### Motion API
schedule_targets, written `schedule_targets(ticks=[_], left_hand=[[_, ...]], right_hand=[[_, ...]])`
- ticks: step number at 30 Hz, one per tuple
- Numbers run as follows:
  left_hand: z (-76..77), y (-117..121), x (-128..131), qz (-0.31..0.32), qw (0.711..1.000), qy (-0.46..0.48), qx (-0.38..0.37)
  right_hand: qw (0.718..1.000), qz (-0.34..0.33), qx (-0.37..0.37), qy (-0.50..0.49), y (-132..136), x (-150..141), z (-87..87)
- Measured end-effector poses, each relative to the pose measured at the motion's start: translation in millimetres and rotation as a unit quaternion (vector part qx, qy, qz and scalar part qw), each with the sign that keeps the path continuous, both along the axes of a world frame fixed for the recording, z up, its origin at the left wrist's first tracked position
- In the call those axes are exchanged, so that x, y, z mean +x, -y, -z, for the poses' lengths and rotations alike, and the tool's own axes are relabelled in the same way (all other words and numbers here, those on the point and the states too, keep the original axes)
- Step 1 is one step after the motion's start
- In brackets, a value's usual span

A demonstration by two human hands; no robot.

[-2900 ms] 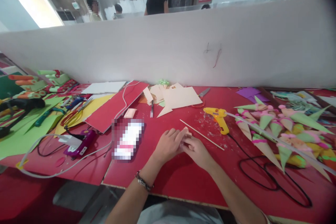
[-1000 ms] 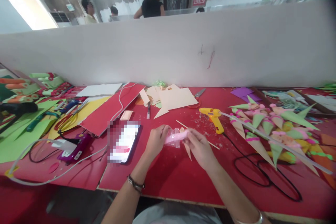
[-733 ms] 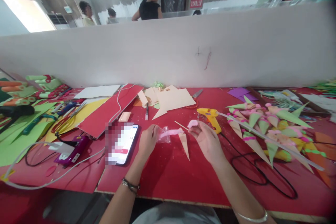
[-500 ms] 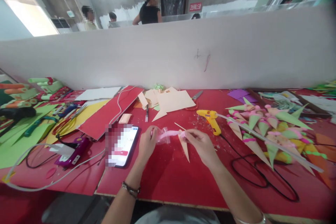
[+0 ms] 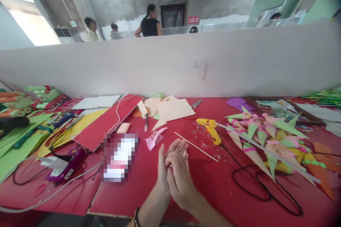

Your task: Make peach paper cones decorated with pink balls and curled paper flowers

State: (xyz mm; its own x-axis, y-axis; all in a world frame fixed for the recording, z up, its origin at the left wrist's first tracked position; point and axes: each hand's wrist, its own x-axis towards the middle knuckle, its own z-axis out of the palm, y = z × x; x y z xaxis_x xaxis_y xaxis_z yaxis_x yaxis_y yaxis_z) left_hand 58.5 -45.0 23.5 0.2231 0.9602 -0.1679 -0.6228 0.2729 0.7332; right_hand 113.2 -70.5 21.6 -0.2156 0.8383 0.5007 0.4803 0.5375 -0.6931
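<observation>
My left hand (image 5: 163, 177) and my right hand (image 5: 181, 179) are pressed together over the front of the red table. The right lies across the left palm with its fingers bent, and the left hand's fingers are cupped behind. Whatever is between the palms is hidden. Just beyond them lies a small clear bag of pink modelling clay (image 5: 153, 141), with a pink strip sticking out at its upper right. A thin wooden stick (image 5: 198, 148) rests to the right of my fingers. The pale paper cone is out of sight.
A yellow glue gun (image 5: 210, 129) with a black cord lies to the right, beside a pile of decorated paper cones (image 5: 262, 133). Cream paper sheets (image 5: 177, 110), scissors (image 5: 195, 106) and a pen (image 5: 146, 122) lie behind. On the left are a phone (image 5: 119, 158) and a purple power strip (image 5: 66, 166).
My hands have come together. The bag of pink clay has left my left hand and lies on the table. The paper cone formerly by my right hand no longer shows.
</observation>
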Motion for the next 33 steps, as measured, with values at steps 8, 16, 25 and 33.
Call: schedule_targets(ticks=[8,16,25,33], left_hand=[[7.1,21,-7,-0.019,0.997,-0.049,-0.064],[6.3,-39,-54,-0.102,0.819,-0.513,0.236],[24.0,-103,-72,-0.06,0.491,-0.825,0.272],[27.1,-103,-72,-0.02,0.437,-0.846,0.305]], right_hand=[[0.98,0.121,0.044,0.153,-25,16,-3.7],[0.994,-0.045,0.001,0.1,-72,12,-18.6],[0.966,-0.024,-0.091,0.242,-156,-7,21.2],[0.973,-0.063,-0.145,0.168,-161,2,28.3]])
